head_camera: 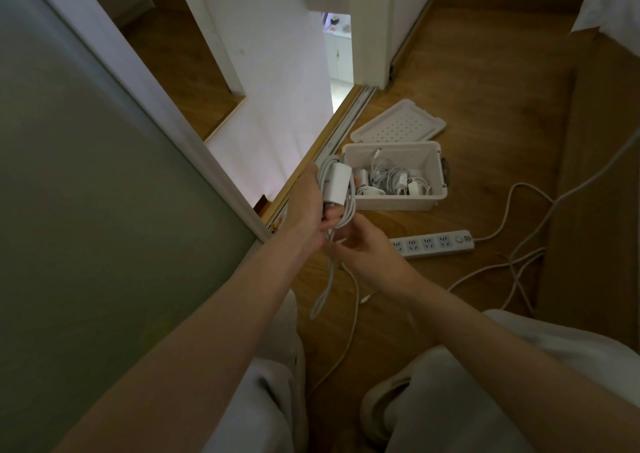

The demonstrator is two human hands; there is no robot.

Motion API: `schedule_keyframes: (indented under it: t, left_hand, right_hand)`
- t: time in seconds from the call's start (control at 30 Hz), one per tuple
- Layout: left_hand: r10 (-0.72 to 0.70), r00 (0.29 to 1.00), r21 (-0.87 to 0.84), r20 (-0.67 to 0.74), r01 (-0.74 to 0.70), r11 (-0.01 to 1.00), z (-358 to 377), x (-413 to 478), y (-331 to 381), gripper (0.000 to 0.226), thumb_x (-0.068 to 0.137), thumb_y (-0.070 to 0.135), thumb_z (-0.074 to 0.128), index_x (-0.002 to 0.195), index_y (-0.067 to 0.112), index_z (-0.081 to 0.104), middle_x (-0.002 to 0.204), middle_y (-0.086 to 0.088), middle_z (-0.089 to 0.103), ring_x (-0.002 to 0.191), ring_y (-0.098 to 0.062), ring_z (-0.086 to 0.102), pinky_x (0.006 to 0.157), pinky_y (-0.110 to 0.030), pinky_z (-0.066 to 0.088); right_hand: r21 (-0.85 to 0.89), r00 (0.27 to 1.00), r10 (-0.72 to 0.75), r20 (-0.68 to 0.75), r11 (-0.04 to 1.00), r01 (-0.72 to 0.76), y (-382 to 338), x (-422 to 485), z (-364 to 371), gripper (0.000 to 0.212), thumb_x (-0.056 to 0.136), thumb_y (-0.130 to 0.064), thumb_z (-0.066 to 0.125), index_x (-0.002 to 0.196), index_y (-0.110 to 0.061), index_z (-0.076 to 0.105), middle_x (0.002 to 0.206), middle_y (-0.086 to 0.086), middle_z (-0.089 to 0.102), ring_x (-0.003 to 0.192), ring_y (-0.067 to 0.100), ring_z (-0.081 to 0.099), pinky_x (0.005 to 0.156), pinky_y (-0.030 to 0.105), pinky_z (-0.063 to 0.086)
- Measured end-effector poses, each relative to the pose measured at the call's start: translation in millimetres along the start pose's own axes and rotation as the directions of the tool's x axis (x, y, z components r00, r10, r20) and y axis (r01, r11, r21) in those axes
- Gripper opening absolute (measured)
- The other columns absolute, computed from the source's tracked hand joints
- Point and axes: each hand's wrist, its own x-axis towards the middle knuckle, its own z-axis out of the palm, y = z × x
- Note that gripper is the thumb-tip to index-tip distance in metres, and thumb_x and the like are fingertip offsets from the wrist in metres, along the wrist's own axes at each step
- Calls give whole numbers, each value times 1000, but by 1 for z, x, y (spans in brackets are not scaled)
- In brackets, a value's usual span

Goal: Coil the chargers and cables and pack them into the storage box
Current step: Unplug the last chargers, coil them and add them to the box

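A frosted sliding door (86, 193) fills the left of the view, and a wooden floor (485, 89) is spread over the rest. The white storage box (394, 203) is set open on the floor near the door track, with its perforated lid (398, 125) laid flat just behind it, touching the back rim. A tangle of white chargers and cords (384, 179) is already held inside the box. A white power strip (433, 244) is laid near the box, towards the person. A white charger (337, 182) is gripped in the left hand (304, 199), held just left of the box, with its cable (349, 206) looped around it and a loose loop hung below. The right hand (367, 248) is brought to the cable beneath with its fingers curled, though a firm pinch cannot be told.
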Motion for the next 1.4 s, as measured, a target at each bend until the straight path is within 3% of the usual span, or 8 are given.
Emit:
schedule_keyframes:
  t: [0.27,0.47,0.57,0.67,0.77,0.9,1.2,1.4]
  left_hand:
    - [68,993,79,-92,-61,995,-8,13,4,55,101,37,22,118,-7,52,50,0,54,30,-7,33,31,-13,22]
    - [77,996,-118,-42,-81,990,-10,12,3,51,101,37,22,107,-2,53,57,-4,52,32,-7,29,29,-15,19]
    - [70,998,-191,4,-68,979,-10,11,4,50,101,38,22,99,1,56,64,-7,50,32,-6,30,28,-15,21]
    - [75,997,-193,25,-69,979,-9,10,3,52,101,38,21,92,2,57,57,-4,53,32,-6,30,28,-14,21]
    - [79,997,-121,-11,-79,989,-6,13,-2,57,101,44,20,100,0,57,63,-8,50,32,-7,30,28,-14,21]
    - [73,997,-95,28,-70,993,-4,14,-5,58,100,45,20,108,-1,56,63,-9,47,31,-7,32,29,-14,24]
    - [-40,966,-12,255,44,999,-11,6,10,35,101,32,31,107,5,51,80,-10,61,32,-6,33,27,-12,21]
    - [-132,910,267,392,25,963,-17,-1,16,39,102,32,26,107,8,56,78,-7,68,32,-5,30,34,-15,12]
  right_hand:
    - [-771,953,-301,-40,616,163,6,-3,-14,26,88,-42,57,82,-17,62,87,-3,41,88,13,39,75,24,34]
    - [-942,973,226,-41,316,-113,22,-1,-26,46,94,-46,43,106,-6,61,118,11,54,112,25,48,97,36,42]
    - [-896,934,349,-77,386,-218,23,-4,-28,39,93,-39,50,111,-5,58,119,11,54,108,24,53,91,34,47]
    - [-804,998,64,10,594,-31,21,0,-21,40,87,-7,58,126,-11,48,126,5,44,113,17,48,99,32,45]
    - [-344,992,-113,63,930,128,6,-2,-6,46,82,13,52,117,-18,48,111,-10,51,101,-11,50,91,9,43]
    - [125,984,-3,178,992,-20,-3,0,3,14,93,0,47,91,-14,51,78,-1,57,73,4,59,71,15,50]
    - [-407,989,-2,150,911,63,18,14,-31,29,96,-30,47,71,-20,58,72,7,58,64,15,52,64,31,44]
    - [-805,965,-128,230,532,262,21,19,-51,26,94,-34,47,80,-20,63,86,-5,67,79,12,61,80,28,42]
